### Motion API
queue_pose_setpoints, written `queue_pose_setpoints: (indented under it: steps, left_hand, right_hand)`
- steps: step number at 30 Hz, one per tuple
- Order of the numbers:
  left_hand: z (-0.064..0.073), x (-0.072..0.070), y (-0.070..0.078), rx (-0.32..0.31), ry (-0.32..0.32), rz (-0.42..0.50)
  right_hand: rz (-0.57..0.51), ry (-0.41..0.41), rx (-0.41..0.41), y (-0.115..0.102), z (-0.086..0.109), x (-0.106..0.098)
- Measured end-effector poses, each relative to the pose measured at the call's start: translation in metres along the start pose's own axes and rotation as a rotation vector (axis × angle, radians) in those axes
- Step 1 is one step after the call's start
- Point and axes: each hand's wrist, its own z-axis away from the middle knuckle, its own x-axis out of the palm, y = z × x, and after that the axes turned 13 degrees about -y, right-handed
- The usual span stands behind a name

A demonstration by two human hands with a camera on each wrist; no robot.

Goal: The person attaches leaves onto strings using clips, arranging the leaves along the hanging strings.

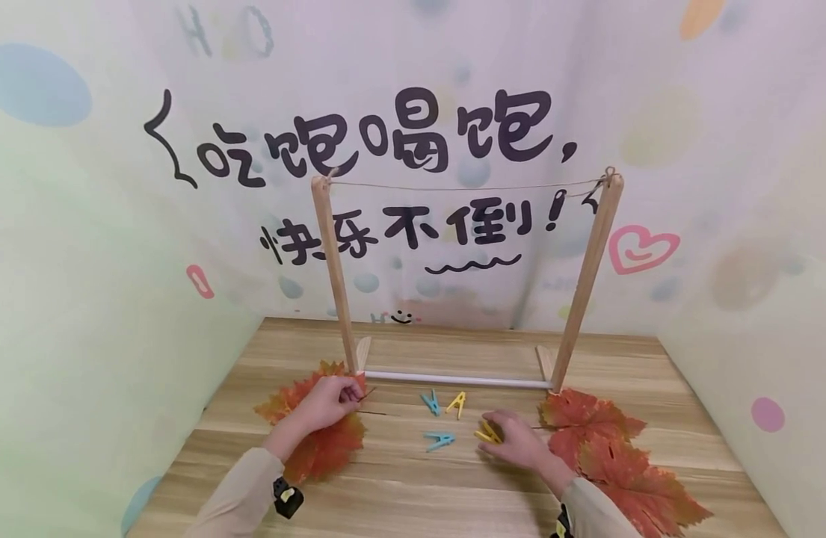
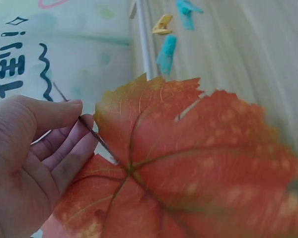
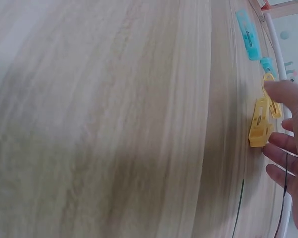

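Note:
My left hand [image 1: 328, 403] pinches the thin dark stem of a red-orange maple leaf [image 2: 188, 163] between thumb and fingers. In the left wrist view the leaf spreads out to the right of the hand. Over the table at right, my right hand [image 1: 516, 441] is at a yellow clothespin [image 3: 260, 123], its thumb and fingers spread on either side of it. Another yellow clothespin [image 1: 457, 404] lies further back. Left of these lie two blue clothespins [image 1: 439, 441], one nearer me than the other.
A wooden frame [image 1: 590, 276] stands at the back of the table, with a string [image 1: 453, 188] tied between its two posts and a white rod [image 1: 453, 379] low between them. More maple leaves [image 1: 638, 486] lie at right, beside my right hand. A printed curtain hangs behind.

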Motion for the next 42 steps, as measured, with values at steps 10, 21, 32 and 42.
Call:
queue_pose_setpoints:
  steps: [10, 21, 32, 42]
  left_hand:
    - [-0.008, -0.009, 0.013, -0.079, 0.023, 0.064]
    - [-0.011, -0.012, 0.016, -0.055, 0.055, 0.059]
    - [-0.017, -0.017, 0.021, -0.038, 0.067, 0.048]
    - [-0.026, -0.029, 0.028, -0.021, 0.069, 0.050]
  right_hand:
    - [0.058, 0.065, 0.016, 0.000, -0.004, 0.010]
    - [0.033, 0.103, 0.055, 0.000, -0.007, 0.014]
    - [-0.051, 0.098, 0.027, -0.008, -0.010, 0.006]
    - [-0.089, 0.117, -0.107, -0.017, -0.016, -0.011]
